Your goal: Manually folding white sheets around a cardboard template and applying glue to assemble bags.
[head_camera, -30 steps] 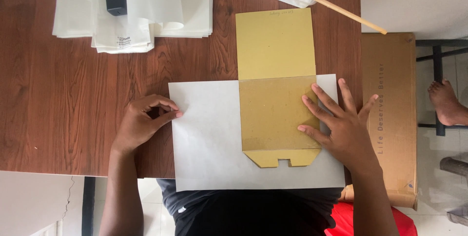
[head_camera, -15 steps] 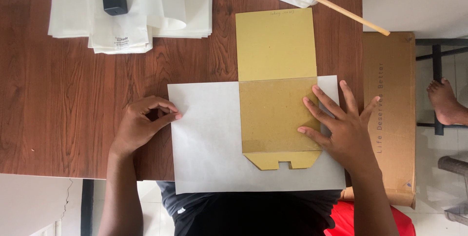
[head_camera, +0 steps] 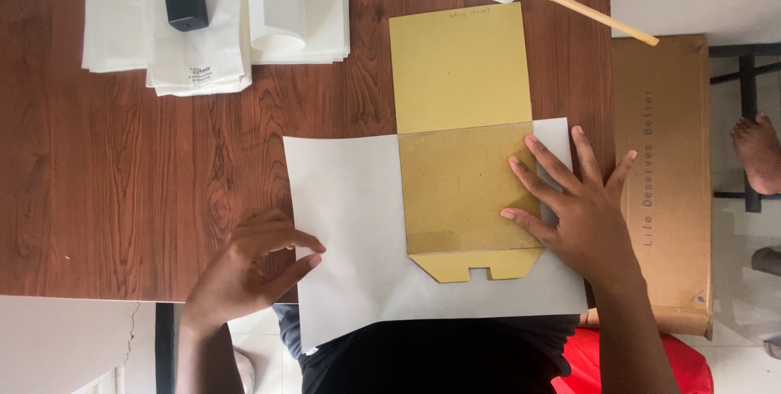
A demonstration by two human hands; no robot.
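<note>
While the right hand (head_camera: 582,215) lies flat with fingers spread on the right edge of the brown card (head_camera: 464,191), the left hand (head_camera: 244,272) pinches the left edge of the white sheet (head_camera: 350,223) between thumb and curled fingers. Card lies on the sheet, its yellow flap (head_camera: 460,69) reaching up onto the wooden worktop (head_camera: 122,182). A black charger (head_camera: 185,2) sits on white bags (head_camera: 211,28) far left.
</note>
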